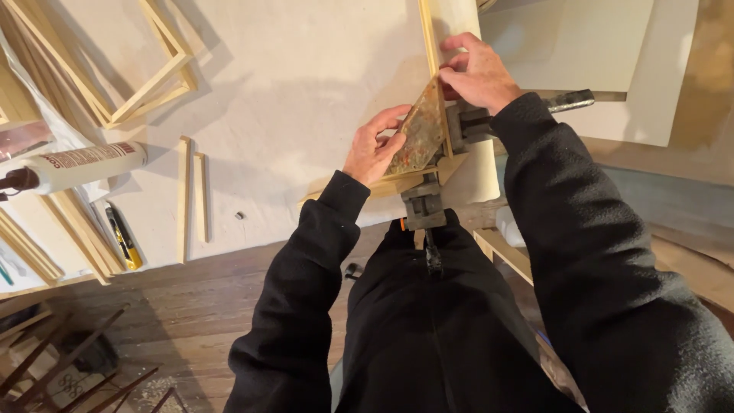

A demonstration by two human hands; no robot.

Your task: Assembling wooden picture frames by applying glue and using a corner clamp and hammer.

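Right now the left hand (372, 150) presses the triangular plate of a corner clamp (425, 157) at the worktop (290, 92) edge, the right hand (475, 73) pinching the upright wooden strip (428, 38); squaring the joint likely needs both strips seated flush.

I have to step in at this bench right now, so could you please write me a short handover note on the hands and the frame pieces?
Left hand presses on the triangular plate of the corner clamp at the table edge.
Right hand holds the upright wooden strip against the clamp.
Two strips meet at a corner in the clamp; whether it is tightened cannot be told.
Loose strips, a glue tube and finished frames lie to the left on the table.
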